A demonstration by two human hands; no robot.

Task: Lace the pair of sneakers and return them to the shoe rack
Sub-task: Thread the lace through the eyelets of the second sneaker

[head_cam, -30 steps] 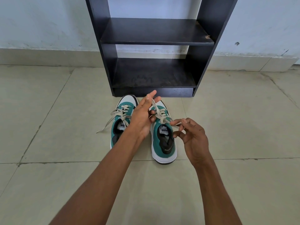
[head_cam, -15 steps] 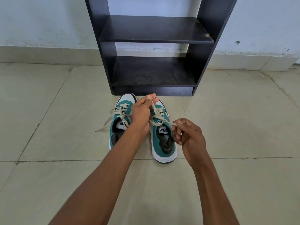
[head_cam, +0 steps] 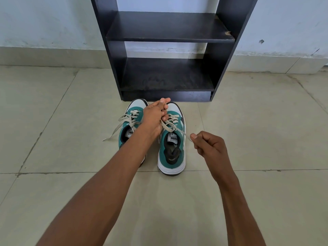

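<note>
Two green and white sneakers stand side by side on the floor, toes toward the black shoe rack. The left sneaker has its beige laces lying loose, one end trailing to the left. My left hand hovers between the shoes, fingers closed on one end of the right sneaker's lace. The right sneaker is laced across its eyelets. My right hand is to its right, pinching the other lace end and holding it taut.
The rack has two dark shelves with nothing on them and stands against a pale wall. Beige floor tiles stretch around the shoes on both sides.
My right hand has pulled its lace end out to the right and the lace has tightened. My left hand has closed tighter on its end above the right sneaker's toe.
</note>
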